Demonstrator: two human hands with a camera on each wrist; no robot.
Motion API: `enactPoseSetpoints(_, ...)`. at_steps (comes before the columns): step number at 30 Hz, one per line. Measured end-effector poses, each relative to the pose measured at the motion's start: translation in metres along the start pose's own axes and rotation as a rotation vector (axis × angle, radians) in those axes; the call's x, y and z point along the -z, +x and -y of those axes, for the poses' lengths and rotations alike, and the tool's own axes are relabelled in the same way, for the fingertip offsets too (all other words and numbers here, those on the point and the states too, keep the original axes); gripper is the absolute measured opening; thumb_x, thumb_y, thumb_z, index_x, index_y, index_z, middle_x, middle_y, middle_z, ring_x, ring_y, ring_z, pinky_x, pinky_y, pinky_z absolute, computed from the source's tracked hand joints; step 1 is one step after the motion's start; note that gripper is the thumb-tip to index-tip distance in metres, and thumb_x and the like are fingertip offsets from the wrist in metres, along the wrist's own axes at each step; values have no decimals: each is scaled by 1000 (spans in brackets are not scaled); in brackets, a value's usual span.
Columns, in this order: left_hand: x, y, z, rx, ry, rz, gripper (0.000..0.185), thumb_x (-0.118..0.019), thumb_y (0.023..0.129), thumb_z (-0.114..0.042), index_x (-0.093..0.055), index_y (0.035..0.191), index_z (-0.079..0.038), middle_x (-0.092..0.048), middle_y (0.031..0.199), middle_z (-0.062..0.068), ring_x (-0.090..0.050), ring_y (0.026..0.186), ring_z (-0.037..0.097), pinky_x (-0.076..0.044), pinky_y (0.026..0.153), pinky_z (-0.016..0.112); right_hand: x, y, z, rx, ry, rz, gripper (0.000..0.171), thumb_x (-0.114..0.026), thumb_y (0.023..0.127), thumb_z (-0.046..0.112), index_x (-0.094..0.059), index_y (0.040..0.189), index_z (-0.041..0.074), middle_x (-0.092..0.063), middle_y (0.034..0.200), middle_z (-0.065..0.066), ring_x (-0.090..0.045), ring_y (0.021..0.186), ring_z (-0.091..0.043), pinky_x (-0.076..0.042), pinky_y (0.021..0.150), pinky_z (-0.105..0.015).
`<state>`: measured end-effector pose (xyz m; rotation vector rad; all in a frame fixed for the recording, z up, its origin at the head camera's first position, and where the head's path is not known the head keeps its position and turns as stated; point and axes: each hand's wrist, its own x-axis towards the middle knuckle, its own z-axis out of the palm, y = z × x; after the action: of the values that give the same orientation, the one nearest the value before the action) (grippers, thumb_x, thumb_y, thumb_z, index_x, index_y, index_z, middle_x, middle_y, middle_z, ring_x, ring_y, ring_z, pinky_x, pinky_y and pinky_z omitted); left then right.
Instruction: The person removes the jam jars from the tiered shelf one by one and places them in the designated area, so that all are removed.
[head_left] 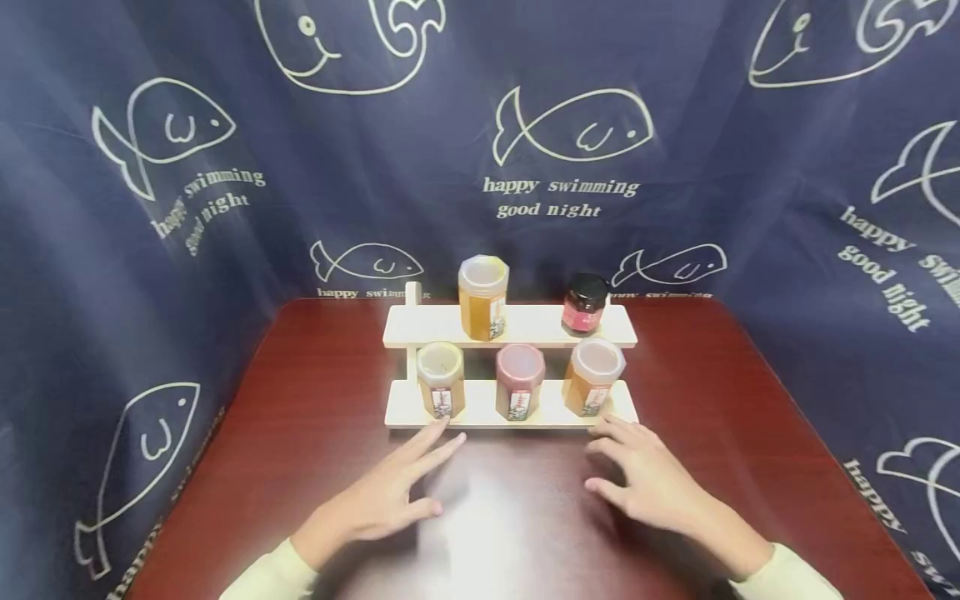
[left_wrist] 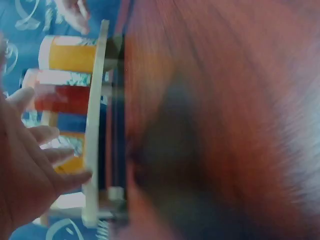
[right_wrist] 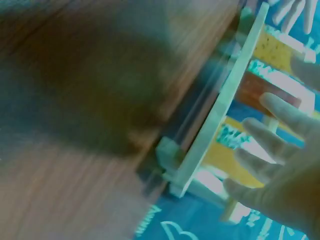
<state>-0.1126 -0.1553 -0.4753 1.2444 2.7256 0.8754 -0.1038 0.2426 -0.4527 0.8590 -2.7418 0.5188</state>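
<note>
A white two-tier rack (head_left: pixel 480 408) stands on the table with jars on both tiers. On its lower tier are a yellowish jar (head_left: pixel 441 379) at left, a reddish jar (head_left: pixel 519 382) in the middle and an amber jar (head_left: pixel 592 379) at right. Above them, a taller amber jar (head_left: pixel 483 300) and a small dark-lidded jar (head_left: pixel 583 304) with a pink label sit on the upper tier. My left hand (head_left: pixel 386 487) spreads its fingers just before the rack's front left. Near the front right corner is my right hand (head_left: pixel 648 475), fingers extended. Neither hand holds anything.
The rack rests on a glossy dark red table (head_left: pixel 315 400). Behind and on both sides hangs a dark blue curtain (head_left: pixel 450 167) with white fish drawings and lettering. Light glares off the table between the hands.
</note>
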Motion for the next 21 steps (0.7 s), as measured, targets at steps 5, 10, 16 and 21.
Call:
enactPoseSetpoints(5, -2, -12, 22, -32, -506, -210, 71, -44, 105, -51, -37, 153, 0, -41, 153, 25, -46, 136, 39, -43, 107, 53, 5, -2, -17, -244, 408, -197, 23, -83, 80, 8, -66, 97, 10, -68, 102, 1, -65, 96, -12, -51, 84, -23)
enactPoseSetpoints(10, 2, -17, 49, 70, -712, -494, 54, -59, 100, -6, -39, 146, 12, -56, 128, 35, -64, 113, 34, -59, 82, 39, 10, -1, -37, -354, 1206, -308, 22, -56, 96, -9, -55, 118, -4, -66, 108, -9, -68, 99, -13, -57, 83, -25)
enactPoseSetpoints(16, 2, -8, 81, 326, -479, -553, 77, -83, 79, 0, -45, 146, 2, -51, 135, 24, -57, 115, 35, -55, 81, 31, -1, 7, -49, -318, 1223, -384, 48, -54, 92, -17, -54, 131, 12, -63, 118, -4, -64, 107, -11, -54, 87, -21)
enactPoseSetpoints(21, 0, 4, 102, 398, -362, -461, 94, -94, 69, -16, -43, 147, -1, -49, 136, 21, -54, 120, 38, -54, 88, 46, -15, 20, -48, -388, 1002, -404, 62, -67, 83, -17, -42, 139, -7, -57, 121, -7, -60, 111, -15, -52, 89, -19)
